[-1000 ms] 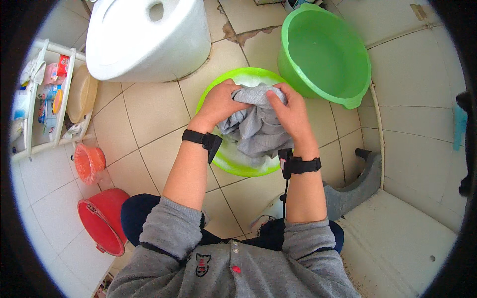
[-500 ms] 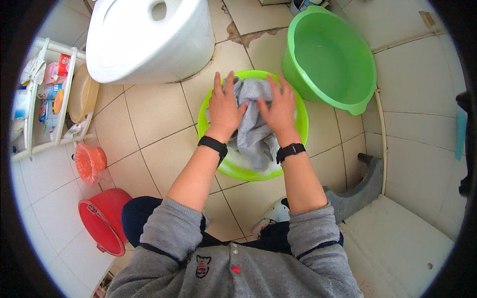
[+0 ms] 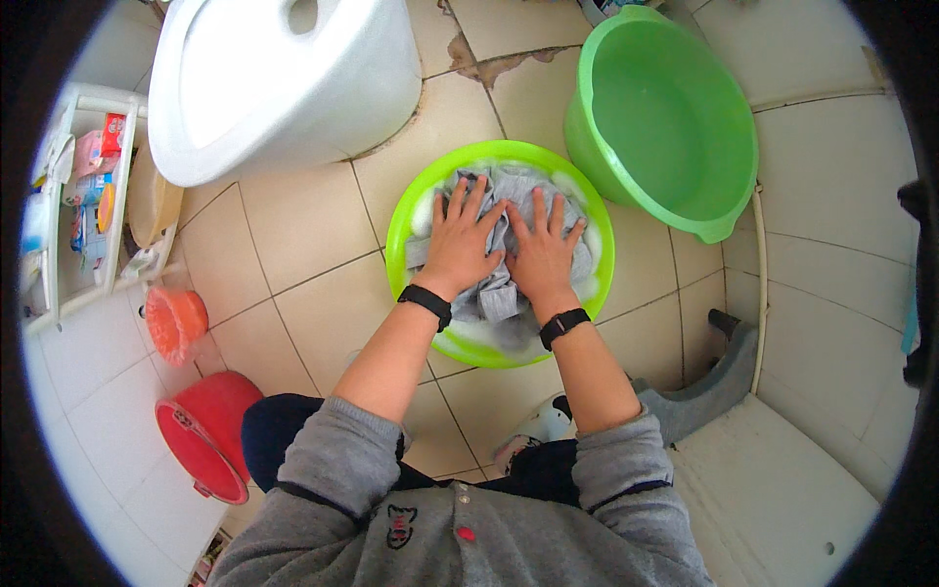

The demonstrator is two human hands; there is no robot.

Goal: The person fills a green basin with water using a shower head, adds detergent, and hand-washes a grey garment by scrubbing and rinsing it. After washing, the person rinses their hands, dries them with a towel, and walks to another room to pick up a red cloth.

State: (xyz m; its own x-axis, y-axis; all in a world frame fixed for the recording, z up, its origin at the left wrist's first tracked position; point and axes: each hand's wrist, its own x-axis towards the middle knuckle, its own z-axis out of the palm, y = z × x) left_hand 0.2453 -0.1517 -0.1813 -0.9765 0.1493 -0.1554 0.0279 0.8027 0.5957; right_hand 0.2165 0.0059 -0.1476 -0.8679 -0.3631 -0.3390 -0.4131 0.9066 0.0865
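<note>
Both hands palm-down on the bunched grey cloth point(image 3: 501, 301), fingers spread and pointing away from the body; the left hand point(image 3: 458, 249) bears on its left part, the right hand point(image 3: 541, 259) on its right part, thumbs turned inward, the 2 hands just beside each other. Grip: neither hand is clenched — both lie flat, the fabric under them rather than pinched between fingers. Location of cloth: inside the lime-green basin point(image 3: 399, 235), with white suds point(image 3: 423, 215) around it along the inner wall. Basin sits on the tiled floor point(image 3: 313, 323) in front of the person. 1 dark band at each wrist, left band point(image 3: 425, 305) and right band point(image 3: 564, 328). Surroundings: larger green tub point(image 3: 597, 161) near the basin, beyond it to the right; red bucket point(image 3: 230, 416) and small orange bin point(image 3: 176, 328) to the left — white rack point(image 3: 119, 210) farther out on that side
</note>
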